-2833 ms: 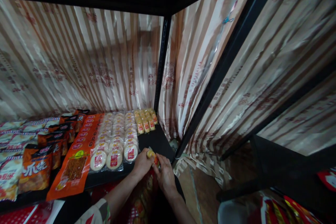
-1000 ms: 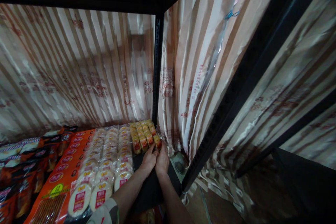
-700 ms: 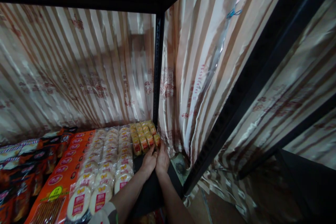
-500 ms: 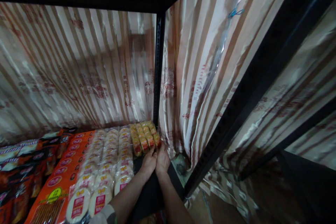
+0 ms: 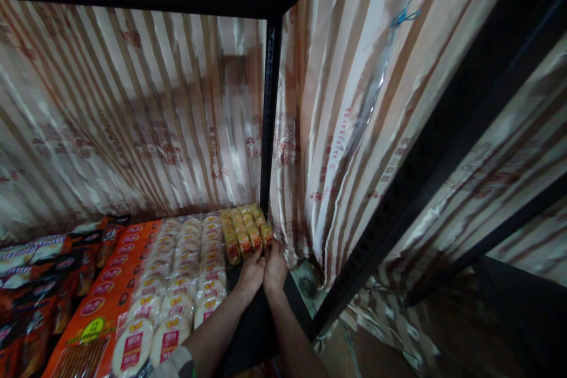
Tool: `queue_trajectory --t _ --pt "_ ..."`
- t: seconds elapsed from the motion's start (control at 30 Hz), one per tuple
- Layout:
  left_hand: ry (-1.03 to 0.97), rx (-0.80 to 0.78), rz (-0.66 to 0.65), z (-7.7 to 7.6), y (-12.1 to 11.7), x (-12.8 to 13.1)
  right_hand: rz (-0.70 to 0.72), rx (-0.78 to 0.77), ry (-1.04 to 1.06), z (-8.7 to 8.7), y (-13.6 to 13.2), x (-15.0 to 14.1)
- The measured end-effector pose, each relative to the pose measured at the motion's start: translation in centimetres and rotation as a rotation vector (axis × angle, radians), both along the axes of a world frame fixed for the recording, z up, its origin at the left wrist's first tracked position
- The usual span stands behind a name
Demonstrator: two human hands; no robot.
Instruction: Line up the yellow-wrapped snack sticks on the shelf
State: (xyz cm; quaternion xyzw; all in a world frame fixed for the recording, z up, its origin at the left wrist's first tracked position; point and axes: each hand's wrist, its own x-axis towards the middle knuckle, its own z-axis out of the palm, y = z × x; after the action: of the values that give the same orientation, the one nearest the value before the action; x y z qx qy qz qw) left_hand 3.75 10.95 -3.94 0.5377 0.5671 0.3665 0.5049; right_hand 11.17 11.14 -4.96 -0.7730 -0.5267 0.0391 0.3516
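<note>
Small yellow-wrapped snack packs (image 5: 241, 227) stand in several tight rows in the back right corner of a black shelf. My right hand (image 5: 275, 267) is closed at the right front pack, its fingertips against the yellow wrapper. Close beside it, my left hand (image 5: 251, 276) has curled fingers touching the front of the same row, near that pack. Both thumbs lie near each other, and the backs of the hands hide part of the grip. Left of the yellow packs run rows of round white cakes (image 5: 170, 336) in clear wrappers with red labels.
A large orange snack bag (image 5: 110, 283) and dark-and-orange bags (image 5: 57, 283) lie further left. The black shelf board (image 5: 257, 331) shows under my forearms. A black post (image 5: 268, 118) rises behind the packs, and a thick slanted post (image 5: 398, 189) stands to the right. Striped curtains (image 5: 177, 100) hang behind.
The view has shifted very slightly. Both hands stay at the front right yellow packs, with the right fingers a little more bent.
</note>
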Motion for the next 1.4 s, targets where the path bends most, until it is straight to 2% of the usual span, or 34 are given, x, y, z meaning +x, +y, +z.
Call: queue_trajectory --t 0.37,0.7,0.87,1.1,1.4 --pt "-0.012 0.026 -0.012 -0.8 0.6 -0.2 0.022 0.137 0.074 -0.3 1.1 -0.2" --pt "-0.013 0.026 0.005 -0.5 0.6 -0.1 0.193 0.247 0.271 -1.3 0.9 0.4" --pt "-0.046 0.0 0.019 -0.3 0.4 0.0 0.217 0.232 0.337 -1.7 0.9 0.7" --pt "-0.006 0.003 0.036 0.7 -0.1 0.2 0.178 0.226 0.343 -2.1 0.7 0.6" --pt "0.087 0.012 -0.002 1.7 -1.4 0.8 0.214 0.206 0.391 -2.5 0.1 1.1"
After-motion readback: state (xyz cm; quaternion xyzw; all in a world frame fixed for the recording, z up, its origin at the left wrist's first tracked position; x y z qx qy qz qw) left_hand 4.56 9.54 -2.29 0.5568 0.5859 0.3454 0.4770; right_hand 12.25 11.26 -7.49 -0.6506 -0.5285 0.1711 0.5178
